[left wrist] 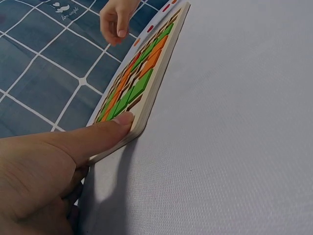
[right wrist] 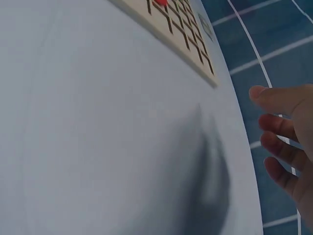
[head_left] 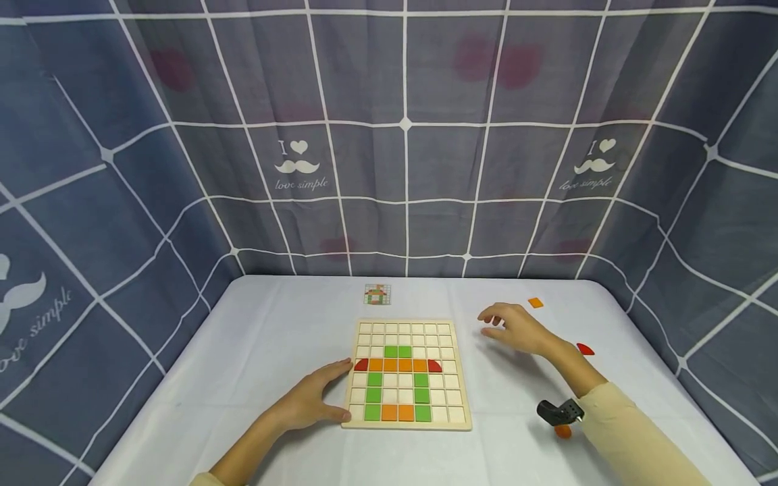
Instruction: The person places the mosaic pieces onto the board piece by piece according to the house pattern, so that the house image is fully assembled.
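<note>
A wooden grid board bears green and orange squares and two red quarter-round pieces. My left hand is spread along its left edge. In the left wrist view the thumb rests on top of the board's near corner; the other fingers are partly hidden. To the right of the board, my right hand hovers above the white cloth, fingers loosely bent and nothing between them. An orange diamond-shaped piece lies beyond that hand, and a red quarter-round piece lies beside the right forearm.
A small pattern card lies behind the board. Another orange piece is partly covered by the black wrist camera. Dark checked curtains enclose the white-covered table at the back and sides.
</note>
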`<state>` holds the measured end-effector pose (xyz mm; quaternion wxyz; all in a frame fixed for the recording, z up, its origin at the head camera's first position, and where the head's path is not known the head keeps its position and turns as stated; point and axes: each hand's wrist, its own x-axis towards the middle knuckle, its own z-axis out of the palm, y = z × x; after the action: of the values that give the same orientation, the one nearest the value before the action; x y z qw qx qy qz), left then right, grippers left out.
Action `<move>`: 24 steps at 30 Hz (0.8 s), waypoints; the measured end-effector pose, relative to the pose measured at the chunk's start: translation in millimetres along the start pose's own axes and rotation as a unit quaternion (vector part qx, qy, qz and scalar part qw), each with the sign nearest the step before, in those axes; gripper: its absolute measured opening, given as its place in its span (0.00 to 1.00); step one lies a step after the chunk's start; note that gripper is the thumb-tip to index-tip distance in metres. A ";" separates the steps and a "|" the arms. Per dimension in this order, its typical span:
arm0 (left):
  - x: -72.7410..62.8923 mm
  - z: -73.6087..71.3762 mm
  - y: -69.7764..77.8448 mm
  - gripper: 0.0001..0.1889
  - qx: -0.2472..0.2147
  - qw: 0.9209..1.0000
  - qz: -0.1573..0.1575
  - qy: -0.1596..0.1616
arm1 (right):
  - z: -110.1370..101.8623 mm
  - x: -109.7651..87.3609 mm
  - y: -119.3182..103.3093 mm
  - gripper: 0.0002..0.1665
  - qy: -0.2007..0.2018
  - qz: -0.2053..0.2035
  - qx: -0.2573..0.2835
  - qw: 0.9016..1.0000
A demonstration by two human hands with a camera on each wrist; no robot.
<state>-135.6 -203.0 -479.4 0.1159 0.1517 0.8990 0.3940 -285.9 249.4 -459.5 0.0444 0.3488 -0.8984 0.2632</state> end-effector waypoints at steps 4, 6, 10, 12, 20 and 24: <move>-0.6 0.0 0.0 0.51 -0.004 1.000 0.000 -0.001 | -13.0 -15.9 14.4 0.13 0.028 0.032 0.011 0.999; -0.9 0.2 -0.4 0.51 -0.006 1.000 -0.001 -0.002 | -19.0 -23.7 21.6 0.13 0.034 0.049 0.006 0.998; -1.0 0.3 -1.1 0.51 -0.004 1.000 -0.001 -0.001 | -28.6 -38.9 36.5 0.13 0.039 0.081 -0.008 0.996; -1.0 0.3 -1.1 0.51 -0.004 1.000 0.000 0.000 | -32.1 -46.0 43.5 0.13 0.038 0.096 -0.012 0.995; -0.3 0.4 -0.4 0.51 -0.005 1.000 0.003 0.000 | -34.8 -68.5 64.8 0.19 -0.009 0.126 -0.010 0.992; 0.1 0.5 -0.5 0.51 -0.003 1.000 0.004 0.000 | -29.7 -71.9 70.0 0.20 -0.018 0.115 -0.004 0.993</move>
<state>-135.6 -203.0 -480.1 0.1147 0.1554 0.8973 0.3970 -280.3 351.0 -483.9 -0.0015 0.2474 -0.9342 0.2570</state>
